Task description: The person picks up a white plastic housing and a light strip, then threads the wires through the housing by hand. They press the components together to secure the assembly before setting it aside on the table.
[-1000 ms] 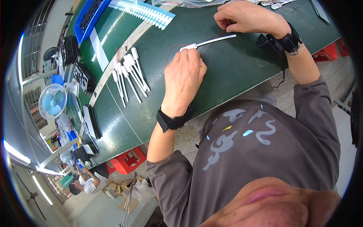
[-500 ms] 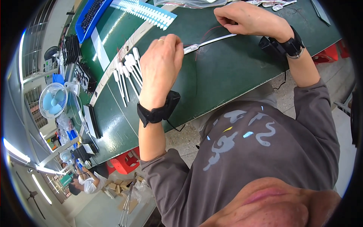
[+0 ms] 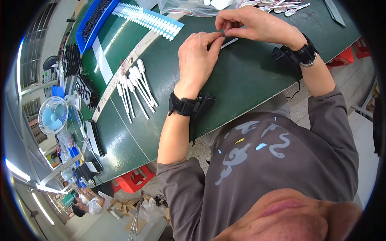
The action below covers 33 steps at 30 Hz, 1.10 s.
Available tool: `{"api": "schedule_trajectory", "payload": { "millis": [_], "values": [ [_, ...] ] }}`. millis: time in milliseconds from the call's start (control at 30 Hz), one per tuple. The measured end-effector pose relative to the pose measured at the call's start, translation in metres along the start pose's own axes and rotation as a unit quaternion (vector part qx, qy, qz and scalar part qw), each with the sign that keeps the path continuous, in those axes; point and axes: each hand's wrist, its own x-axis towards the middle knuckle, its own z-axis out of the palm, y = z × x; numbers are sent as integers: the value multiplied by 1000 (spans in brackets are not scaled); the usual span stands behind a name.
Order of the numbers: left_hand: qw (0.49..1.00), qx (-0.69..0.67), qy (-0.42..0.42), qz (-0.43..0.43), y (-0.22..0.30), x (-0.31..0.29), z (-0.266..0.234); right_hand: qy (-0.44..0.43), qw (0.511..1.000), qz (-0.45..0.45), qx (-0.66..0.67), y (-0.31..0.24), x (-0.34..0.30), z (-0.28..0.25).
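My left hand (image 3: 200, 54) and my right hand (image 3: 257, 25) meet over the green table, their fingertips pinched close together. What the fingertips grip is too small to make out. Just below them shows the end of a thin white stick (image 3: 229, 43); my left hand hides its other part, and whether that hand grips it cannot be told. Left of my left hand lies a loose bunch of white sticks with wider heads (image 3: 134, 76). Beyond my right hand are several small clear-and-white pieces with thin reddish wires (image 3: 277, 6).
A blue bin of small black parts (image 3: 94, 24) stands at the far left. Near it lies a light-blue sheet with rows of white tabs (image 3: 161, 25). Clear plastic bags (image 3: 185, 8) sit at the back. A fan (image 3: 53, 115) and a seated person (image 3: 94, 203) are farther left.
My left hand has moved right and come up to my right hand, which has shifted slightly left. The white stick's head and the red wire, visible before, are now hidden.
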Motion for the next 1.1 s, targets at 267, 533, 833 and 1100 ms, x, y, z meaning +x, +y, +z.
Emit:
{"api": "schedule_trajectory", "payload": {
  "millis": [267, 533, 833, 1100],
  "values": [
    [999, 47, 11, 12, -4, -3, 3, 21, 997, 44, -59, -10, 3, 11],
    [998, 56, -20, 28, -10, -4, -2, -29, 996, 32, -74, 17, -2, 9],
    [996, 72, -23, 50, -5, -16, 0, 7, 986, 44, -161, 3, -5, 22],
    [995, 87, -22, 45, 4, -17, 1, 35, 981, 18, -188, 20, -6, 21]
  ]
}}
